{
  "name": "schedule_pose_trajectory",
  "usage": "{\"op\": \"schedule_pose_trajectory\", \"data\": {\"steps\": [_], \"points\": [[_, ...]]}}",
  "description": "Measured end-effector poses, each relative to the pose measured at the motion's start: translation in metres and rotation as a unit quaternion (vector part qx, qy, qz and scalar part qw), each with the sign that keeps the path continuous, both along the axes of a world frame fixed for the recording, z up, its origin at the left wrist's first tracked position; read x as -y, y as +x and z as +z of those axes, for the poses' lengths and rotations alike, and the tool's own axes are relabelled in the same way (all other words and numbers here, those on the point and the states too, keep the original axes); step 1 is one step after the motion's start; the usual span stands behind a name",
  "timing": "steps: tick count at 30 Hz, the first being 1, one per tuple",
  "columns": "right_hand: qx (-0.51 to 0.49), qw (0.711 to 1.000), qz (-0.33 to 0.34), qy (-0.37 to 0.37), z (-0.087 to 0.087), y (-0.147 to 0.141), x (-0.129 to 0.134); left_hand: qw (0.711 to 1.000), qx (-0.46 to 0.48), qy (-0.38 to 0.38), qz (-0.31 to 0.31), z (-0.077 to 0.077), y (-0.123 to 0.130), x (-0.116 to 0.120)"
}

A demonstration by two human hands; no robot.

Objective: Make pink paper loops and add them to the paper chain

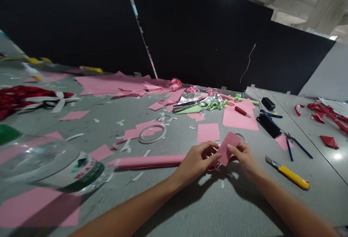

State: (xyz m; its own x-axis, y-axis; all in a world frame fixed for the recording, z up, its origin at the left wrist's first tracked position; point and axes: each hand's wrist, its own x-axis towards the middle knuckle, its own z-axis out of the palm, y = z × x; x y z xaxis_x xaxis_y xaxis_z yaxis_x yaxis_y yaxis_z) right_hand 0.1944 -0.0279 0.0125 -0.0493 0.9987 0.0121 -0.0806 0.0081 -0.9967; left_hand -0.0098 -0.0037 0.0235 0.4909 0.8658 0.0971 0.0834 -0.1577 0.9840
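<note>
A small pink paper piece (228,147) is held upright and tilted between both hands, above the grey table. My left hand (196,160) pinches its left edge between thumb and fingers. On the other side my right hand (242,154) grips the right edge, thumb in front. Below my left hand lies a long rolled pink tube (152,162), its right end hidden by the hand. Something dark red, partly covered by my left fingers, shows beneath the paper. A pink square (208,133) rests flat just beyond the hands.
Right: a yellow cutter (293,177), blue-handled pliers (299,145) and a black block (268,126). Left: a large clear bottle (54,164) and a tape ring (152,134). Farther back, pink sheets (114,84), silver foil (194,96) and green paper (214,103) lie before a black partition (201,33).
</note>
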Motion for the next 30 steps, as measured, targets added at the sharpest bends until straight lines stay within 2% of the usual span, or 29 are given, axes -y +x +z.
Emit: {"op": "schedule_pose_trajectory", "data": {"steps": [2,6,10,13,16,18,21,26,30], "points": [[0.005,1.0,-0.006,-0.004,0.004,0.0,0.002,1.0,0.007,-0.009,0.004,0.0,-0.001,-0.003],[0.019,1.0,-0.009,-0.01,0.012,0.002,0.002,0.993,-0.01,0.066,0.095,0.002,-0.005,-0.007],[0.021,1.0,-0.015,-0.012,0.017,0.007,-0.001,0.991,-0.02,0.083,0.103,0.002,-0.007,-0.009],[0.024,0.999,0.005,-0.028,0.019,0.009,0.0,0.991,-0.003,0.064,0.115,0.0,-0.006,-0.009],[0.016,0.999,-0.017,-0.026,0.021,0.008,0.0,0.989,0.065,-0.003,0.129,-0.001,-0.005,-0.01],[0.011,0.999,-0.038,-0.017,0.021,0.007,0.0,0.99,0.089,-0.059,0.097,0.001,-0.004,-0.011],[0.012,0.999,-0.039,-0.011,0.022,0.007,0.0,0.99,0.072,-0.124,0.017,0.004,-0.006,-0.014],[0.018,1.0,0.011,-0.02,0.02,0.01,-0.001,0.993,0.085,-0.085,0.002,0.005,-0.007,-0.014],[0.02,0.999,0.022,-0.024,0.017,0.011,-0.003,0.987,0.098,-0.123,-0.022,-0.001,-0.005,-0.013]]}}
